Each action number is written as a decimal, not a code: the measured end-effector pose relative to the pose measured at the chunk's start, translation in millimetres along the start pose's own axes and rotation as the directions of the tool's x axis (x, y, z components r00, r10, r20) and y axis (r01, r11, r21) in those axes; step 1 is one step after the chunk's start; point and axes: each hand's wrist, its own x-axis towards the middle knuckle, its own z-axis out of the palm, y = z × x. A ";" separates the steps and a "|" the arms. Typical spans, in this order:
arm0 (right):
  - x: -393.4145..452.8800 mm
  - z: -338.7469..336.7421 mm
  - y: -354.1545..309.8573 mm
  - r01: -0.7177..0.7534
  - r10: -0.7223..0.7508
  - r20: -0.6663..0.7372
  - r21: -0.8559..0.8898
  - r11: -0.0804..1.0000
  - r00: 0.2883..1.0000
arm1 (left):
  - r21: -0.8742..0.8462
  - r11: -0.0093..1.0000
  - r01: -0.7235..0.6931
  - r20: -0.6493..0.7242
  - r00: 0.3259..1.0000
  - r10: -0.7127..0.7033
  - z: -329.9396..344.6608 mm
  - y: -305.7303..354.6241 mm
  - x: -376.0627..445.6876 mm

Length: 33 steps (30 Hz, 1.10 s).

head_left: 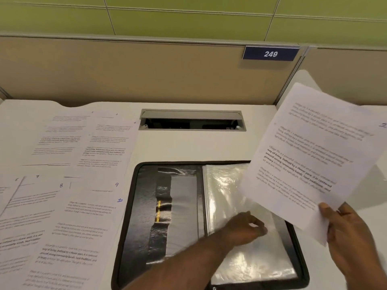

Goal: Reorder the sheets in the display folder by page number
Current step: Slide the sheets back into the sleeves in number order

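Note:
A black display folder [146, 206] lies open on the white desk, with empty clear plastic sleeves [226, 189] on its right half. My right hand [351, 237] holds a printed sheet [314, 155] by its lower corner, tilted in the air over the folder's right side. My left hand [245, 227] reaches across the folder and rests on the top clear sleeve, fingers curled at it. Whether it pinches the sleeve is unclear. Several numbered sheets [83, 185] lie spread out left of the folder, with handwritten numbers such as 8, 9 and 10.
A grey cable slot [192, 120] is set into the desk behind the folder. A beige partition with a blue plate reading 249 [270, 53] stands at the back. Another sheet with a handwritten 2 [382, 125] shows at the right edge.

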 end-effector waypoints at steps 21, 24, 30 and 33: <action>4.5 46.9 58.2 -0.249 0.392 0.292 -0.424 0.871 0.872 | -0.488 0.871 -0.060 -0.179 0.983 -0.033 -134.5 -43.5 -26.1; 19.3 53.4 41.3 -0.236 0.382 0.322 -0.409 0.882 0.866 | -0.467 0.882 -0.059 -0.122 0.992 0.002 -141.8 -39.1 -24.7; 57.6 47.8 27.6 -0.231 0.341 0.284 -0.357 0.905 0.896 | -0.391 0.918 -0.062 -0.017 0.998 0.060 -148.5 -22.8 -12.5; 69.5 41.8 21.4 -0.230 0.356 0.300 -0.384 0.894 0.885 | -0.386 0.922 -0.033 0.011 0.999 0.041 -145.1 -18.1 -7.5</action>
